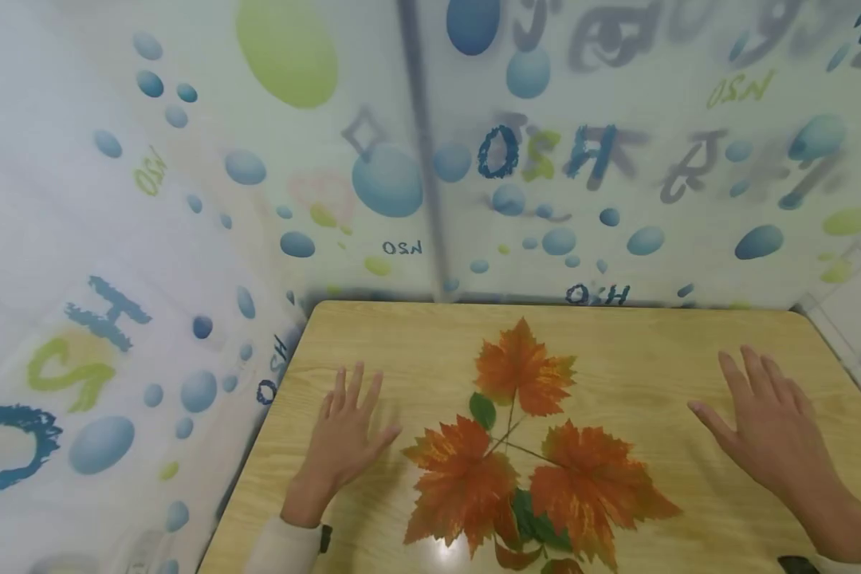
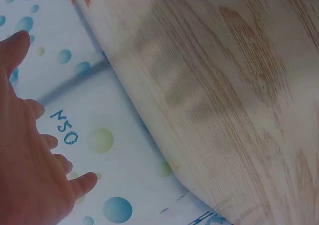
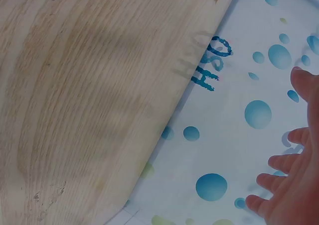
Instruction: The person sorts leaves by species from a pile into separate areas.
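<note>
A spray of orange-red maple leaves (image 1: 520,367) with thin dark stems and some green leaves lies on the wooden table (image 1: 402,335), its lower end cut off by the head view's bottom edge. To the left of it is my left hand (image 1: 344,438), palm down with fingers spread, holding nothing. My right hand (image 1: 775,422) is off to the right of the leaves, fingers likewise extended and nothing in them. Both wrist views show the hands, left (image 2: 35,160) and right (image 3: 294,170), with fingers apart. Neither hand touches the leaves.
A wall covering (image 1: 330,263) printed with blue and green bubbles and letters rises behind the table and along its left side. In the wrist views the table's edge runs slantwise, and a bit of orange leaf shows at the top of each.
</note>
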The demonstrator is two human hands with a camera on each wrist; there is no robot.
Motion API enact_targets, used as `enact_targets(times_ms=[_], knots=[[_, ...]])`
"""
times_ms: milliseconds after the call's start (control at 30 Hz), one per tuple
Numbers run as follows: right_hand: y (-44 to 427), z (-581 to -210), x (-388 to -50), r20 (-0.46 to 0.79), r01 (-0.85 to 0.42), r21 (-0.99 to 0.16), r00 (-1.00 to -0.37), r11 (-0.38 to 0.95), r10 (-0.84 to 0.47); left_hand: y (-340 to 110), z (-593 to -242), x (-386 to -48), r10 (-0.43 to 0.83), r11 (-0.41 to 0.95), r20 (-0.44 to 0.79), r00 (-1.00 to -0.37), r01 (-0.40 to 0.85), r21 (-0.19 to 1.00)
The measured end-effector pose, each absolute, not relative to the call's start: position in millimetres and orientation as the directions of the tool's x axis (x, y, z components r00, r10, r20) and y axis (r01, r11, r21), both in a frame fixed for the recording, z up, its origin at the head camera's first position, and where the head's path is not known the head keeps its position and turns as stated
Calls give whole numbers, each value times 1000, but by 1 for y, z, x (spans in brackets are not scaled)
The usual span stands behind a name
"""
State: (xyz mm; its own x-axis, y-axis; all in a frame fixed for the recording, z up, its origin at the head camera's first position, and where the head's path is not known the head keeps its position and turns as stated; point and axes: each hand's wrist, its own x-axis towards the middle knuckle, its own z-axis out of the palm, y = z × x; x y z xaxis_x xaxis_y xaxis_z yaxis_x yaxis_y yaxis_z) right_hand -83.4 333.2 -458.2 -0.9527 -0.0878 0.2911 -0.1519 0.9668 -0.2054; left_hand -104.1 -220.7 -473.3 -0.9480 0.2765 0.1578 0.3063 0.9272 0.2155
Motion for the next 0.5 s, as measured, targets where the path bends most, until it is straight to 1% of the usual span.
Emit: enact_targets(times_ms=[133,367,500], knots=[[330,-459,-85,293,-160,-206,-951,965,-95,-217,-474,-102,280,925,132,-951,304,226],[323,-459,-90,289,-205,-255,-949,945,-128,-211,-473,-99,287,927,114,-951,306,219],[319,-461,-92,281,-217,-263,-949,940,-141,-205,-476,-95,302,922,87,-949,314,226]])
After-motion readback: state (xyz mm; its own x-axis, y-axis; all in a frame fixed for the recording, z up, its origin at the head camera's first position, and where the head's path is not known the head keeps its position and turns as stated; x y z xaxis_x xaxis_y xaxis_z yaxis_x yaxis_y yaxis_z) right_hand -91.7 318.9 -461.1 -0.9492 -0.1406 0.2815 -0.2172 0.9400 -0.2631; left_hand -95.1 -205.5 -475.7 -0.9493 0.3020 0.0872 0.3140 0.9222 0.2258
